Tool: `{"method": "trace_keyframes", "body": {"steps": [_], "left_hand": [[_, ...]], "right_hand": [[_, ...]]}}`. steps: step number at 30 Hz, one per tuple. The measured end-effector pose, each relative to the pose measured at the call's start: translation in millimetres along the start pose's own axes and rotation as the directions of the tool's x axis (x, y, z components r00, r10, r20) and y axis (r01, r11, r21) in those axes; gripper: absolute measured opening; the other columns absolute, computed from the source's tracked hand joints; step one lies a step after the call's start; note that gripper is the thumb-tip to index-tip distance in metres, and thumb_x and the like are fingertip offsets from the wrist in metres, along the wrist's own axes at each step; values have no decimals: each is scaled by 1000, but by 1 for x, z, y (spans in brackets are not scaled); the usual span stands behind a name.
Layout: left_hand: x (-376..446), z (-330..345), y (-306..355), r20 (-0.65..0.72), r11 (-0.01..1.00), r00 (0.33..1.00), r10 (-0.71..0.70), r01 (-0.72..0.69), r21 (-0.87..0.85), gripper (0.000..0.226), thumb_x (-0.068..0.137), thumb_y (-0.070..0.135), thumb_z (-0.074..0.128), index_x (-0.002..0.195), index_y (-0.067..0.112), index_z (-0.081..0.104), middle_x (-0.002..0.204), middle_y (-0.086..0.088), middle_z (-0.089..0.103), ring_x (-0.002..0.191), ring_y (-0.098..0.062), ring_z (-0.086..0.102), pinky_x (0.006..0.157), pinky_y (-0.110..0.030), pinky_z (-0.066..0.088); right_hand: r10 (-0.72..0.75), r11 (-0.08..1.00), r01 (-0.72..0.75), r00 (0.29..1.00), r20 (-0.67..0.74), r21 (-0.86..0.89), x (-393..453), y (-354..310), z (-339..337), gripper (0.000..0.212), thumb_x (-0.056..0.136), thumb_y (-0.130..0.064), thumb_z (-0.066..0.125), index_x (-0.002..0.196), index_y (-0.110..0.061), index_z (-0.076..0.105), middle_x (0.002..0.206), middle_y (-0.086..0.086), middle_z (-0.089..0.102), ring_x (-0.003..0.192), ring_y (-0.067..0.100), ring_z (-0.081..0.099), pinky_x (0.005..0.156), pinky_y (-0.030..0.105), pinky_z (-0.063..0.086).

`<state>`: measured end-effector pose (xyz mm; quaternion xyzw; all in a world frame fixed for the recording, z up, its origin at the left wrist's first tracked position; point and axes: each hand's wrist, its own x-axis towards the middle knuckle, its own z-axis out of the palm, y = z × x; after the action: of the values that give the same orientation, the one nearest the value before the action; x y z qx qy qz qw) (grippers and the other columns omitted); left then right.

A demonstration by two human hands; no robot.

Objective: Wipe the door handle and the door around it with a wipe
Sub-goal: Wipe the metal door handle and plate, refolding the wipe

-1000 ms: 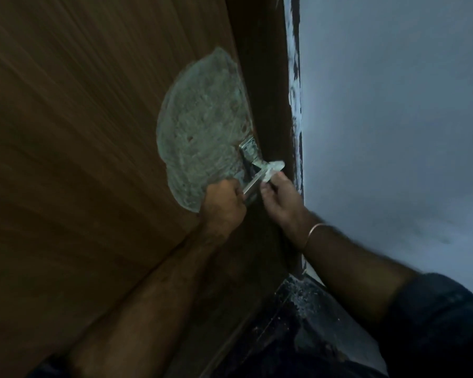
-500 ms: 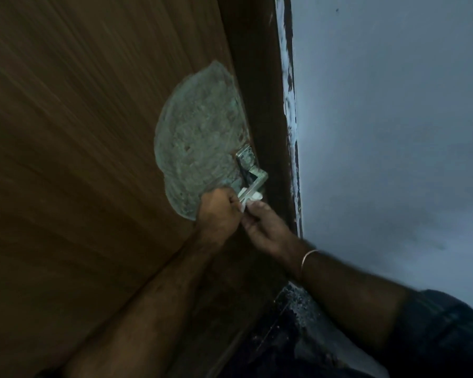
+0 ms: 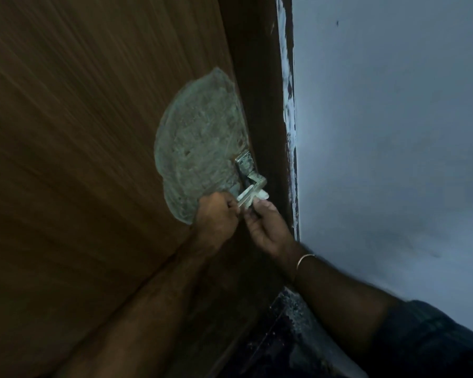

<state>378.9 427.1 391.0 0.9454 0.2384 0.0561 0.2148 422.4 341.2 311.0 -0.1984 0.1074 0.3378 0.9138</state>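
Observation:
The brown wooden door [image 3: 79, 159] fills the left of the view, with a grey-green smeared patch [image 3: 200, 143] beside the metal door handle [image 3: 250, 184]. My left hand [image 3: 216, 216] is closed around the free end of the handle's lever. My right hand [image 3: 268, 225] pinches a small white wipe [image 3: 261, 196] against the lever's underside near its bend. The two hands touch each other at the lever. Most of the wipe is hidden by my fingers.
A dark door frame [image 3: 260, 91] runs down right of the handle, edged with flaked white paint [image 3: 288, 105]. A pale blue wall [image 3: 393, 132] is on the right. A dark speckled floor [image 3: 284, 336] lies below. My right wrist wears a thin bangle [image 3: 305, 259].
My right hand has slid with the wipe from the handle's bend toward my left hand, so the hands now meet. The view has shifted slightly.

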Motion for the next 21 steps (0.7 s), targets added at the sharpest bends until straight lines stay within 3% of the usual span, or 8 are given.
{"method": "trace_keyframes", "body": {"steps": [4, 8, 10, 12, 16, 18, 20, 21], "left_hand": [[-1, 0, 0, 12, 1000, 1000, 11, -11, 9, 12, 94, 11, 61, 89, 12, 72, 85, 1, 67, 76, -10, 60, 53, -11, 36], [-1, 1, 1, 12, 1000, 1000, 14, -14, 7, 15, 94, 9, 61, 82, 17, 67, 81, 1, 66, 73, -11, 59, 60, -18, 40], [-2, 0, 1, 26, 1000, 1000, 17, -17, 15, 13, 93, 9, 61, 85, 14, 70, 86, -2, 69, 79, -14, 63, 62, -21, 44], [0, 1, -1, 23, 1000, 1000, 21, -21, 7, 13, 93, 9, 61, 85, 16, 69, 86, 0, 69, 79, -12, 62, 58, -16, 41], [-1, 3, -4, 14, 1000, 1000, 16, -16, 4, 20, 93, 8, 61, 81, 24, 63, 84, 5, 63, 76, -6, 55, 52, -13, 29], [-1, 4, -6, 18, 1000, 999, 26, -26, -10, 20, 94, 9, 61, 82, 24, 63, 85, 6, 63, 73, -3, 53, 52, -13, 30], [-2, 6, -7, -10, 999, 999, 32, -32, -16, 18, 94, 11, 61, 81, 24, 62, 81, 8, 62, 66, 0, 50, 53, -12, 30], [-2, 7, -7, -30, 999, 999, 34, -35, -21, 17, 94, 13, 62, 81, 23, 63, 79, 8, 61, 65, 0, 49, 53, -12, 30]], "right_hand": [[104, 992, -101, 994, 37, -78, -7, 2, 0, 17, 100, 6, 38, 98, 0, 54, 108, 19, 56, 101, 24, 54, 110, 42, 36], [-3, 1000, 3, 999, -44, 16, -3, -4, 4, 20, 100, 5, 39, 91, -2, 54, 95, 14, 59, 89, 18, 59, 88, 29, 52], [42, 999, -42, 999, -4, -3, -7, 0, 3, 19, 100, 5, 40, 91, -1, 55, 97, 16, 60, 92, 20, 58, 98, 35, 45], [32, 997, -33, 999, -21, -63, -8, -2, 4, 16, 99, 6, 42, 93, 0, 55, 98, 17, 60, 92, 21, 59, 97, 35, 47], [-144, 984, 125, 978, -154, -123, -4, -15, 11, 12, 96, 7, 48, 102, -1, 56, 100, 16, 61, 88, 19, 60, 92, 33, 49], [-260, 938, 200, 946, -193, -283, -5, -16, 14, 14, 93, 9, 55, 105, 3, 58, 94, 12, 63, 84, 17, 62, 88, 31, 54], [-447, 786, 285, 875, -185, -549, -7, -16, 14, 17, 89, 6, 62, 105, 6, 62, 88, 7, 66, 81, 16, 65, 75, 21, 58], [-548, 656, 323, 825, -136, -683, -7, -16, 14, 15, 87, 4, 66, 103, 4, 66, 90, 6, 68, 83, 16, 65, 71, 13, 56]]}}
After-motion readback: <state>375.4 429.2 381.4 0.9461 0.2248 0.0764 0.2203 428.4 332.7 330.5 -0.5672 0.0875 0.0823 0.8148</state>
